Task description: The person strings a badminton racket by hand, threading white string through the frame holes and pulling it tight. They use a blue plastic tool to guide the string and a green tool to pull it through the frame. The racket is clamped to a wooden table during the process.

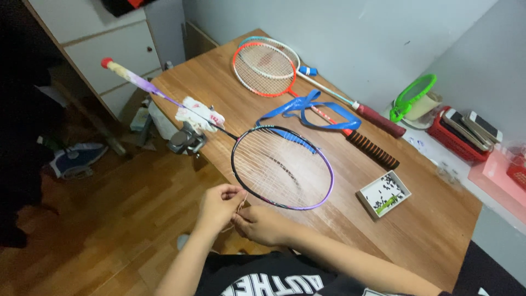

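A black and purple badminton racket (pixel 282 164) lies with its head on the wooden table (pixel 427 230), its shaft held in a clamp (pixel 187 140) at the table's edge and wrapped with white cloth. My left hand (pixel 219 204) pinches a thin loose string (pixel 243 200) at the near rim of the racket head. My right hand (pixel 262 223) sits just below it, fingers closed on the same string. The racket's handle with a red end cap (pixel 107 63) sticks out past the table.
Two more rackets (pixel 266 68) lie at the table's far side with a blue strap (pixel 307 109) over them. A small box of black bits (pixel 383 194) stands to the right. A green frame (pixel 415 93) and a red basket with phones (pixel 466 131) sit by the wall.
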